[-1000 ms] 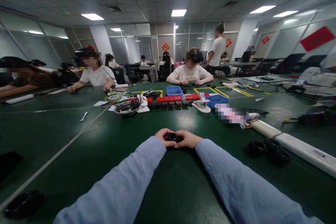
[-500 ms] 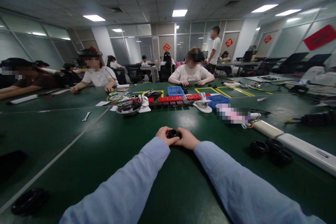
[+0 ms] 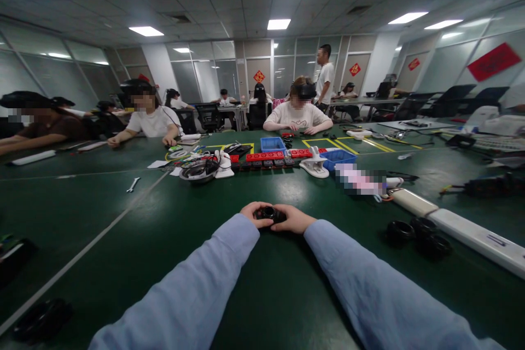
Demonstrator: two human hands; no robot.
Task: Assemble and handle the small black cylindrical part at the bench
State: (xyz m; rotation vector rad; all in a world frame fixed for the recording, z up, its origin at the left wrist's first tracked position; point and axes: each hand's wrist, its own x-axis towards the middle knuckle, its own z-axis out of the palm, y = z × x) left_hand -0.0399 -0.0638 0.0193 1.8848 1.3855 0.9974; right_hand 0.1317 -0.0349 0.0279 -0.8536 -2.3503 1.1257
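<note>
Both my arms, in light blue sleeves, reach forward over the green table [image 3: 262,295]. My left hand [image 3: 253,213] and my right hand [image 3: 294,219] meet around a small black round part [image 3: 269,213] with a hole in its top. The fingers of both hands are curled on its sides, and it sits low on or just above the table surface.
Three black rings [image 3: 418,231] lie to the right beside a long white power strip [image 3: 471,232]. Further ahead are a metal bowl [image 3: 199,170], red and black parts [image 3: 268,159], blue bins [image 3: 273,144] and a wrench [image 3: 132,184]. Other people sit around the table's far side.
My hands have stayed around the black part with only slight shifts. The standing person at the back has stepped left. The view moved a little.
</note>
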